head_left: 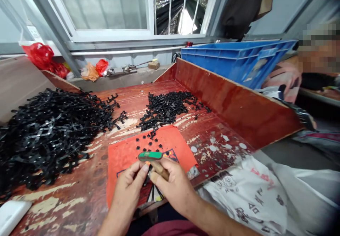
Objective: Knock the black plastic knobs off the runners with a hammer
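My left hand (127,183) is closed, its thumb and forefinger pinching a small black plastic part (146,181) that is mostly hidden by the fingers. Close beside it, my right hand (172,183) is wrapped round a tool with a wooden handle (160,171) and a green piece (150,156) across its far end; its exact kind cannot be made out. Both hands meet above an orange-red cloth or bag (119,158) with a printed picture. Several small round black pieces (150,143) lie scattered on it, just beyond my fingers.
A large heap of black plastic parts (50,130) covers the left of the worn red tabletop (127,101). A smaller pile of black pieces (170,105) lies behind the cloth. Wooden side boards (228,101) rise at right, by a blue crate (223,59). A person sits far right.
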Available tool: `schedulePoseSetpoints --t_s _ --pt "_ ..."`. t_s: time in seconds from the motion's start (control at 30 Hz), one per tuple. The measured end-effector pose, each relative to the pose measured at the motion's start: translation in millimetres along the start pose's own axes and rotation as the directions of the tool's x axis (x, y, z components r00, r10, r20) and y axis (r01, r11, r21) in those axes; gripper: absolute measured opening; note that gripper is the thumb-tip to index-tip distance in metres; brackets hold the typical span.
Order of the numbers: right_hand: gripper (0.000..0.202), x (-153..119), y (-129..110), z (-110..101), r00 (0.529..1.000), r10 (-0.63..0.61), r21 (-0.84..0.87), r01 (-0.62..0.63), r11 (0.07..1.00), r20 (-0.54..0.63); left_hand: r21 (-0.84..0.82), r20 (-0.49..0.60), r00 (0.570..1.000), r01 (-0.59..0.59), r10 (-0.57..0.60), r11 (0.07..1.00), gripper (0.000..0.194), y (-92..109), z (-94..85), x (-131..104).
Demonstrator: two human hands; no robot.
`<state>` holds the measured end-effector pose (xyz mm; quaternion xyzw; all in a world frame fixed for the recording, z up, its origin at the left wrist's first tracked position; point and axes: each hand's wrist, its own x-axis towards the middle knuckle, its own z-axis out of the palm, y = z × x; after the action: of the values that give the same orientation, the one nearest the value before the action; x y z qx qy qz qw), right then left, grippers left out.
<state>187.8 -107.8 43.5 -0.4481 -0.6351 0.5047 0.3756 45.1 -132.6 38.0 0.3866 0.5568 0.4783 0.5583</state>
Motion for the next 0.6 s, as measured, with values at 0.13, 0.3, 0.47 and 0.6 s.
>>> schedulePoseSetpoints --t_s 0.13,0.3,0.47,0.6 --pt "0.011 0.0 4.8 -9.1 0.994 0.08 0.115 -0.089 0.989 0.08 0.141 0.063 0.997 0.024 -0.033 0.99 0.037 9.6 -16.8 9.3" --pt "0.025 7.8 14.5 -40.6 0.998 0.06 -0.069 -0.057 0.996 0.036 0.39 -0.084 0.996 0.007 0.028 0.921 0.032 15.4 -57.6 51.3" --pt "0.033 15.4 19.6 -66.7 1.0 -0.005 -0.325 0.014 0.946 0.028 0.663 -0.073 0.997 0.021 0.037 0.748 0.033 12.1 -81.9 93.2" --pt "0.035 18.2 25.2 -69.3 0.998 -0.015 -0.283 0.03 0.959 0.053 0.691 -0.024 0.999 -0.014 0.043 0.723 0.038 2.1 -84.4 106.5"
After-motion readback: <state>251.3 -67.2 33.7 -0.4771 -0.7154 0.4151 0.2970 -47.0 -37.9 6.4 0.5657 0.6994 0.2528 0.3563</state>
